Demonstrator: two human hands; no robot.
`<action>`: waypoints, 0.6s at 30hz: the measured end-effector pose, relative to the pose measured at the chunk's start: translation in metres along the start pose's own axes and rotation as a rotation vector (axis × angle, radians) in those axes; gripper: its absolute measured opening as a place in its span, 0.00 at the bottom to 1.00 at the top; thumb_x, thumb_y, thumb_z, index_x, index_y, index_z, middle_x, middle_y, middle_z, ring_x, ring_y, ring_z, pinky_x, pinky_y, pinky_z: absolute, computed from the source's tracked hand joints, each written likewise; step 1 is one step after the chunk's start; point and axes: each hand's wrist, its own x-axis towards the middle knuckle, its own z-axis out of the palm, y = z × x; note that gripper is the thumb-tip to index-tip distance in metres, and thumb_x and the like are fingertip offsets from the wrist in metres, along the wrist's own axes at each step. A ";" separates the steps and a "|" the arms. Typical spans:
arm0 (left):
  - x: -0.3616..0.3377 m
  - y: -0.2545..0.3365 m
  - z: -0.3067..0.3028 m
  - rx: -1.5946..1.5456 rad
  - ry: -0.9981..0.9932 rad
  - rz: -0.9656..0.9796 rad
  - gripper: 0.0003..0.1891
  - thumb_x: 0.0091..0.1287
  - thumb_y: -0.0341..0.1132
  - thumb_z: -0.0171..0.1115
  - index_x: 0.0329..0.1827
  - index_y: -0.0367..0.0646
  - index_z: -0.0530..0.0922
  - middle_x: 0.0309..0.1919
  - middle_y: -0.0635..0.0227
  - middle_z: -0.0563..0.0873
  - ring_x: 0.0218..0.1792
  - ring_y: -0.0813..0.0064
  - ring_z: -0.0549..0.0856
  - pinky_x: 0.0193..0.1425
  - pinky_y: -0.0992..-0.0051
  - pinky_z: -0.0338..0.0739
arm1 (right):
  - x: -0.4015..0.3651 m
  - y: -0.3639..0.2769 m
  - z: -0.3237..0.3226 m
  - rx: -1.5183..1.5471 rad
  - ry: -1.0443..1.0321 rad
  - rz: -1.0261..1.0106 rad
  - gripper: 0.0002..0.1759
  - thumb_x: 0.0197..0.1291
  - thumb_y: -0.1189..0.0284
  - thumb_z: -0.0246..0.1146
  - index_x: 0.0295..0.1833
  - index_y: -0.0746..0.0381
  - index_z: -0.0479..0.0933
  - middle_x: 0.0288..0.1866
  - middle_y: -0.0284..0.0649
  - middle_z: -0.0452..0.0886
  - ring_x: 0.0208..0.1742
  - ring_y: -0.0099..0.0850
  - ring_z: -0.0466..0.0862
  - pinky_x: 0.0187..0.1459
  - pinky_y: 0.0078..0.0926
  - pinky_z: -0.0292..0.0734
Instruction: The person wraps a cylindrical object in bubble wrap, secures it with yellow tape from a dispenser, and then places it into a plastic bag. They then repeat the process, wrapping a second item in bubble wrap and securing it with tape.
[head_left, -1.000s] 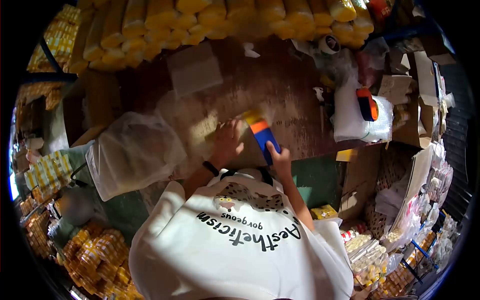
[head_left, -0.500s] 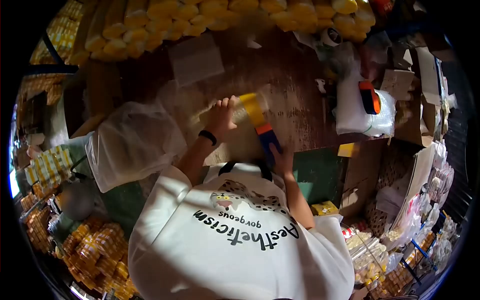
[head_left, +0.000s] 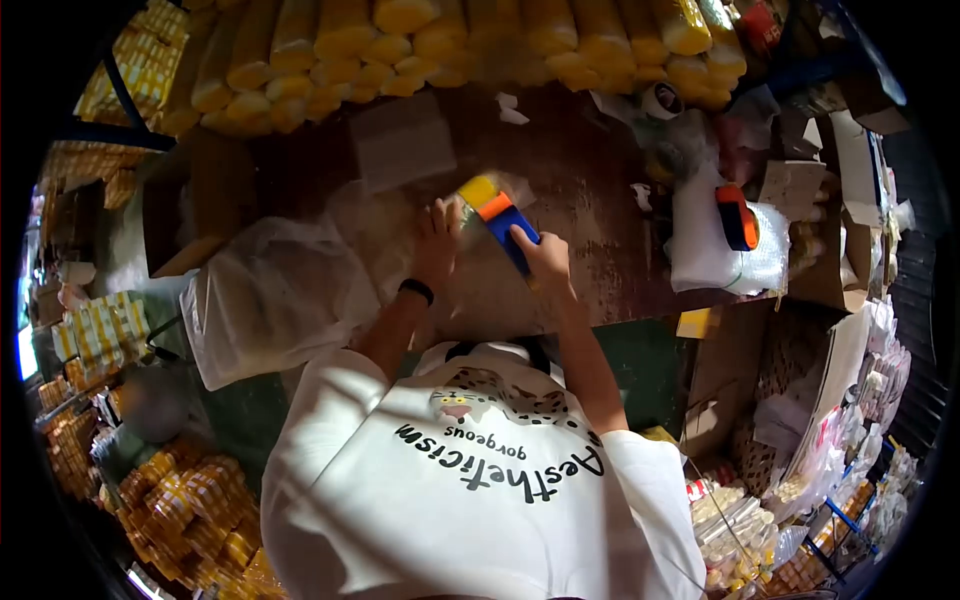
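My right hand [head_left: 545,258] is wrapped round the blue handle of a tape dispenser [head_left: 507,228] with an orange part and a yellow roll at its far end. My left hand [head_left: 436,238], with a black band at the wrist, lies on a clear plastic-wrapped item at the middle of the brown table [head_left: 590,220], its fingers stretched out near the yellow roll. The wrapped item is hard to make out under the hand. To the left of that hand lies a large clear plastic bag [head_left: 275,300].
Yellow wrapped rolls [head_left: 400,40] are stacked along the far edge. On the right, an orange and black tape dispenser [head_left: 737,217] rests on bubble wrap [head_left: 705,250]. An open cardboard box [head_left: 205,200] stands at the left; a pale sheet [head_left: 403,143] lies farther back.
My right hand has moved forward with the dispenser, whose yellow roll is now nearer my left hand. The long yellow stretch of tape looks shorter. My left hand's fingers have spread.
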 end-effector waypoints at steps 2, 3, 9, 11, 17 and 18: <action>0.009 -0.005 0.002 -0.075 -0.005 -0.004 0.53 0.47 0.42 0.71 0.75 0.42 0.49 0.64 0.51 0.65 0.60 0.52 0.71 0.61 0.58 0.71 | -0.017 0.000 -0.006 0.171 -0.023 0.049 0.36 0.53 0.44 0.65 0.32 0.75 0.80 0.24 0.54 0.80 0.29 0.42 0.84 0.34 0.37 0.76; 0.010 -0.007 0.002 -0.130 -0.053 0.003 0.52 0.47 0.41 0.71 0.74 0.42 0.50 0.62 0.52 0.66 0.58 0.52 0.71 0.60 0.59 0.72 | -0.031 0.001 -0.010 0.251 -0.039 0.071 0.36 0.53 0.44 0.65 0.32 0.75 0.80 0.24 0.54 0.81 0.30 0.42 0.84 0.35 0.37 0.76; 0.026 -0.025 0.011 -0.385 -0.189 -0.015 0.46 0.46 0.35 0.71 0.71 0.43 0.57 0.55 0.52 0.70 0.54 0.54 0.73 0.54 0.62 0.75 | -0.060 0.128 -0.004 0.095 -0.105 0.175 0.30 0.57 0.49 0.64 0.37 0.71 0.82 0.27 0.46 0.84 0.29 0.33 0.84 0.32 0.30 0.75; 0.030 -0.028 0.008 -0.440 -0.215 -0.027 0.47 0.44 0.34 0.71 0.70 0.43 0.57 0.54 0.51 0.72 0.54 0.54 0.74 0.54 0.62 0.75 | -0.065 0.111 -0.018 -0.009 -0.185 0.148 0.27 0.58 0.51 0.63 0.38 0.70 0.82 0.29 0.45 0.84 0.29 0.31 0.84 0.33 0.31 0.76; 0.056 -0.062 0.015 -0.827 -0.474 -0.099 0.49 0.40 0.36 0.75 0.69 0.38 0.60 0.56 0.44 0.75 0.60 0.52 0.74 0.61 0.63 0.72 | -0.014 0.112 0.011 -0.462 -0.047 -0.049 0.30 0.56 0.48 0.64 0.36 0.71 0.80 0.28 0.52 0.82 0.30 0.44 0.83 0.34 0.35 0.76; 0.056 -0.068 0.018 -0.884 -0.512 -0.102 0.50 0.39 0.37 0.76 0.69 0.37 0.61 0.58 0.44 0.74 0.62 0.53 0.73 0.63 0.64 0.71 | -0.019 0.079 -0.004 -0.304 -0.054 0.071 0.32 0.55 0.47 0.64 0.35 0.72 0.80 0.27 0.53 0.81 0.31 0.45 0.83 0.35 0.36 0.76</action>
